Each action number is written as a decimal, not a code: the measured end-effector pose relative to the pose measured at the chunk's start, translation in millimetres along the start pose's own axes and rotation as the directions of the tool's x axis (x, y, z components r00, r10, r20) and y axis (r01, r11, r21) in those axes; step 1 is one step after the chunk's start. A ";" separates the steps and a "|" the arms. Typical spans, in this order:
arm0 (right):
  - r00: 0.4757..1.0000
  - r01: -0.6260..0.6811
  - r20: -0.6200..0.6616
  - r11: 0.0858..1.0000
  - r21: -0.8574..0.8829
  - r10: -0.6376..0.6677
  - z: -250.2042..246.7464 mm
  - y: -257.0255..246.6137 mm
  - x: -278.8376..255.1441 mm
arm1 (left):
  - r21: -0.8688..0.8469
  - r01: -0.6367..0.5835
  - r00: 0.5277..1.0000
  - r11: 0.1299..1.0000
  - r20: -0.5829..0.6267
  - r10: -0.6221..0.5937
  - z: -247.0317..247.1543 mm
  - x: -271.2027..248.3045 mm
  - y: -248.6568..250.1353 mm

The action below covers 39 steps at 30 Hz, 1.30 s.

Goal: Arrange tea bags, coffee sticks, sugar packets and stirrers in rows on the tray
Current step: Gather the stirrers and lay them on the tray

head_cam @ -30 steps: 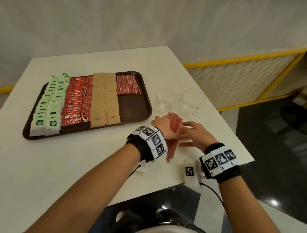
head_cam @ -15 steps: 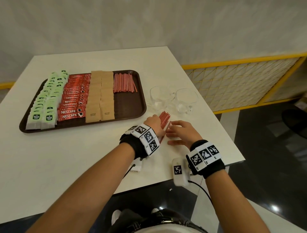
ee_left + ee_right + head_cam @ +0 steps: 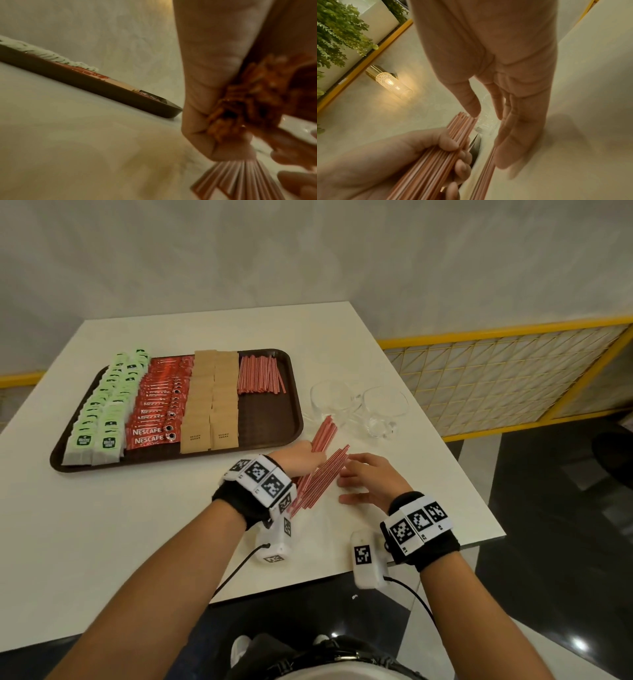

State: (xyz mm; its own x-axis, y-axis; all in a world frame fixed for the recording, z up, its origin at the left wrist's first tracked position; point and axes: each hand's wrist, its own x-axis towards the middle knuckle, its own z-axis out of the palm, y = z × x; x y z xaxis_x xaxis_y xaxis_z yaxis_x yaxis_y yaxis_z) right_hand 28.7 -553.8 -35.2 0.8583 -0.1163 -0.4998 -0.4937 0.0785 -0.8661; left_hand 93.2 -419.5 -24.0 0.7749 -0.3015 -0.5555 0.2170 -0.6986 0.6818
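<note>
The brown tray holds rows of green tea bags, red coffee sticks, brown sugar packets and, at its far right, red stirrers. Just off the tray's near right corner my left hand grips a bundle of red stirrers, tilted up off the table. The left wrist view shows the curled fingers round the stirrer ends. A second group of stirrers lies on the white table. My right hand rests beside it with straight fingers.
Two clear glass cups stand just right of the tray, beyond my hands. The table's right edge and near edge are close to my right wrist. A yellow-framed railing runs past the table.
The single pile of stirrers has split: my left hand has lifted one bundle off the table towards the tray, and the other group stays by my right hand.
</note>
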 end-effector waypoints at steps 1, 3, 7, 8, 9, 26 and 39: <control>1.000 0.016 -0.004 1.000 -0.013 -0.016 1.0 0.3 0.2 | -0.115 -0.002 1.000 0.993 0.007 0.003 -3.2 -3.4 -0.4; 0.996 0.089 -0.021 0.993 -0.079 -0.091 4.4 0.8 2.7 | -0.311 -0.013 0.999 0.950 0.027 0.023 -10.4 -12.8 -1.5; 0.962 0.266 0.087 0.960 -0.089 -0.258 16.8 -11.2 6.8 | -0.572 -0.093 0.978 0.815 0.099 0.182 -19.4 -32.1 -2.2; 0.950 0.275 0.167 0.961 -0.043 -0.264 21.2 -17.4 7.1 | -0.632 -0.100 0.968 0.769 0.117 0.222 -18.5 -36.2 -2.1; 0.933 0.264 0.250 0.964 0.017 -0.260 26.1 -24.5 7.5 | -0.679 -0.100 0.957 0.727 0.134 0.256 -16.9 -39.1 -2.0; 0.850 0.346 0.181 0.783 0.517 -0.495 71.4 -82.0 21.1 | -0.934 0.067 0.992 0.352 0.099 0.076 -28.7 -44.8 -48.3; 0.735 0.532 0.320 0.801 0.275 -0.598 125.9 -79.7 24.4 | -0.994 -0.056 0.977 -0.094 -0.074 0.202 -53.5 -35.3 -52.4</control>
State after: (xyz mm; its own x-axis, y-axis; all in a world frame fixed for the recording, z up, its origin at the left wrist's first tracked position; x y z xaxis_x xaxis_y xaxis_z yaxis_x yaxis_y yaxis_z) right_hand 106.5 -438.2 22.9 0.9707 0.1844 0.1538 0.0996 0.2736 -0.9567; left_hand 86.2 -337.6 -14.6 0.8448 -0.3871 -0.3695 0.5260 0.7277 0.4402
